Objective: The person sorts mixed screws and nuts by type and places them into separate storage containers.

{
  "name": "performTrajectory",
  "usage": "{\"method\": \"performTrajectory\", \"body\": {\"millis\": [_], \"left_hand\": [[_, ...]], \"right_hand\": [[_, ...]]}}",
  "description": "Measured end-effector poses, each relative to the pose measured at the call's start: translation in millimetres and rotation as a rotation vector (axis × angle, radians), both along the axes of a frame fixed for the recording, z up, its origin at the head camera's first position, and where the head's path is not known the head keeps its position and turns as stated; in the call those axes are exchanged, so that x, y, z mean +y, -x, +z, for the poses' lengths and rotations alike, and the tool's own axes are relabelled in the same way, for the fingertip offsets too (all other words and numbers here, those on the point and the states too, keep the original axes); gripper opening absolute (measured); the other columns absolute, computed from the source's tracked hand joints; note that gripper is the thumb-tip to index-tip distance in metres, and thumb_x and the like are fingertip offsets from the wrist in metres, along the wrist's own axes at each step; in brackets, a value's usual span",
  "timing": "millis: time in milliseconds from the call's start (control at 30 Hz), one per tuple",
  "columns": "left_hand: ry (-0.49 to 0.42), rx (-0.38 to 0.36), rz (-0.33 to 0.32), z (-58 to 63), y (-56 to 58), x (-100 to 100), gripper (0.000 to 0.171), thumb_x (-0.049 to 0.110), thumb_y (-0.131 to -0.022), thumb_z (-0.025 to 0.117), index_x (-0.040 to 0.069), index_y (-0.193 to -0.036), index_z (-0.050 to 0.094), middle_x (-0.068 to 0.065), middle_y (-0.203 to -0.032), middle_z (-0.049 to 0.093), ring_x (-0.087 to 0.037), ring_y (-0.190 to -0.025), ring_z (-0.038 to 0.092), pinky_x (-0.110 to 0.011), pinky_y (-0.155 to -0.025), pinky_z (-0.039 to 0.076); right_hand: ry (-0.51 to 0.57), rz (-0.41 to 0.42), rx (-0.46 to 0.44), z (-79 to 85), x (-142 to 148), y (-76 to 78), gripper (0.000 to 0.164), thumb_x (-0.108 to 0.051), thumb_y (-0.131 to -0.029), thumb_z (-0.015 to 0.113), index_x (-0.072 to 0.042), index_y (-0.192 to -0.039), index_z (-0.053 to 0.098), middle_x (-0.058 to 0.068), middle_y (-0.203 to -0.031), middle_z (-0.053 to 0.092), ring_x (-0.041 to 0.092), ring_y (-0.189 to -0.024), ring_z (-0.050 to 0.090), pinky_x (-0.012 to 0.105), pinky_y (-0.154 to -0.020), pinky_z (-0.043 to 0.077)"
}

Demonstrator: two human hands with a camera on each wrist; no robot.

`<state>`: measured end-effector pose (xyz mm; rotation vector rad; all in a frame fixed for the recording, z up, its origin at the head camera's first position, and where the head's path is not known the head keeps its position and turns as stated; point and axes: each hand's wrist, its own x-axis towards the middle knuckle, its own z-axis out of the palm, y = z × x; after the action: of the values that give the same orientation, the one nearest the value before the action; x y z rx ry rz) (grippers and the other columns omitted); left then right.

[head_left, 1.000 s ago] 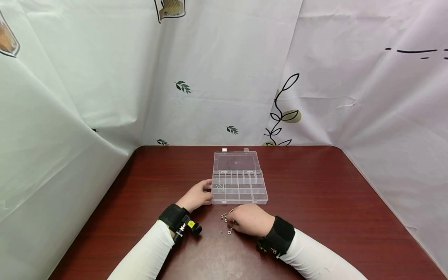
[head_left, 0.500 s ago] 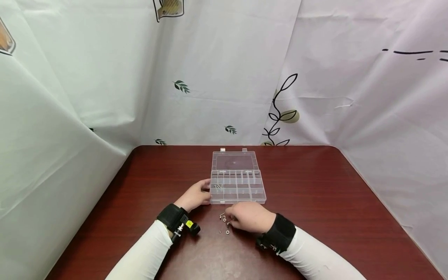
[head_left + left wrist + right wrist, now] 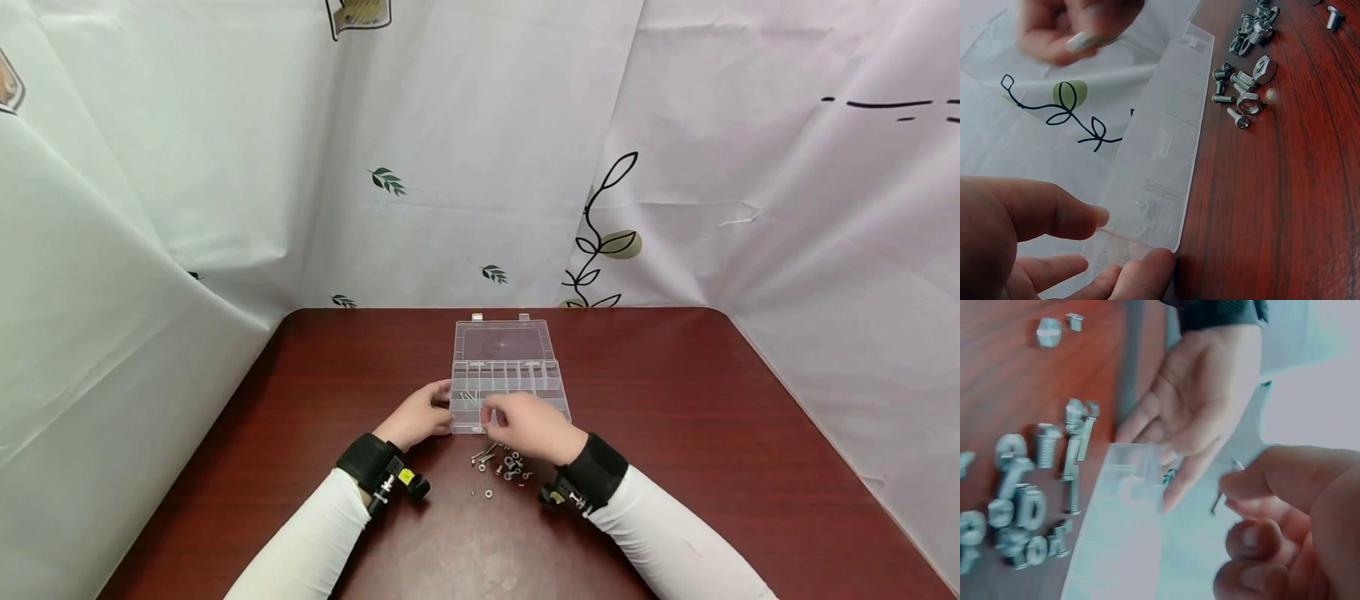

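A clear plastic compartment box (image 3: 463, 422) stands on the table with its lid (image 3: 502, 343) laid back, away from me. My left hand (image 3: 414, 418) grips the box's left side, thumb on its upper edge in the left wrist view. Several long screws (image 3: 468, 397) lie in a compartment near that hand. Over the front of the box is my right hand (image 3: 528, 427). Its thumb and fingertips pinch a thin metal screw (image 3: 1216, 503), seen in the right wrist view. Loose bolts (image 3: 1239, 119) and nuts (image 3: 1264, 70) lie in front of the box.
The dark red table (image 3: 675, 400) reaches back to a white cloth backdrop (image 3: 480, 167) with leaf prints. A single nut (image 3: 488, 494) lies nearer to me than the main pile. Each wrist wears a black strap (image 3: 367, 465) with a camera.
My right hand has lifted away from the loose hardware and moved forward over the box, uncovering the pile of nuts and bolts. My left hand stays at the box's side.
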<state>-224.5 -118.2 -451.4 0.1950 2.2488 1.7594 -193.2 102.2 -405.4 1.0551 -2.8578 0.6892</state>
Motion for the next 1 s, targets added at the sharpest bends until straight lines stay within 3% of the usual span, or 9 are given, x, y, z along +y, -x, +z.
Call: {"method": "performTrajectory", "body": {"millis": [267, 433, 633, 800, 1000], "left_hand": [[0.001, -0.002, -0.003, -1.1, -0.1, -2, 0.071, -0.007, -0.081, 0.058, -0.004, -0.149, 0.036, -0.025, -0.130, 0.055, -0.027, -0.097, 0.063, -0.042, -0.078, 0.058], [0.005, 0.002, -0.012, -1.1, 0.2, -3, 0.071, -0.007, -0.081, 0.058, -0.005, -0.149, 0.036, -0.025, -0.131, 0.055, -0.028, -0.097, 0.063, -0.042, -0.077, 0.058], [0.018, -0.005, -0.013, 0.8, 0.4, -3, 0.071, -0.005, -0.083, 0.058, -0.003, -0.150, 0.036, -0.024, -0.131, 0.055, -0.029, -0.099, 0.064, -0.042, -0.078, 0.058], [0.021, -0.008, -0.009, -0.4, 2.5, -1, 0.072, -0.006, -0.081, 0.058, -0.003, -0.150, 0.036, -0.025, -0.132, 0.054, -0.027, -0.098, 0.064, -0.040, -0.077, 0.058], [0.021, -0.003, -0.007, -1.6, 3.2, -1, 0.073, -0.005, -0.079, 0.058, -0.003, -0.149, 0.036, -0.025, -0.132, 0.054, -0.026, -0.096, 0.064, -0.040, -0.077, 0.058]], "right_hand": [[0.225, -0.151, -0.139, 10.6, -16, 23.7, 0.005, -0.016, -0.093, 0.062, -0.014, -0.094, 0.066, -0.006, -0.062, 0.047, 0.009, -0.053, 0.042, 0.025, -0.051, 0.035], [0.356, -0.248, -0.225, 17.7, -27, 40.5, 0.008, -0.018, -0.094, 0.061, -0.014, -0.097, 0.067, -0.002, -0.064, 0.048, 0.013, -0.053, 0.041, 0.028, -0.053, 0.036], [0.486, -0.302, -0.384, 10.3, -35, 55.9, 0.018, -0.021, -0.095, 0.060, -0.009, -0.104, 0.070, 0.005, -0.078, 0.056, 0.017, -0.063, 0.042, 0.030, -0.058, 0.036], [0.402, -0.340, -0.378, -6.9, -36, 64.9, 0.012, -0.019, -0.093, 0.064, -0.011, -0.094, 0.072, 0.004, -0.091, 0.066, 0.016, -0.068, 0.048, 0.029, -0.062, 0.040], [0.267, -0.354, -0.308, -19.2, -37, 68.6, 0.010, -0.018, -0.092, 0.066, -0.014, -0.087, 0.074, -0.001, -0.085, 0.067, 0.015, -0.069, 0.054, 0.029, -0.063, 0.044]]}}
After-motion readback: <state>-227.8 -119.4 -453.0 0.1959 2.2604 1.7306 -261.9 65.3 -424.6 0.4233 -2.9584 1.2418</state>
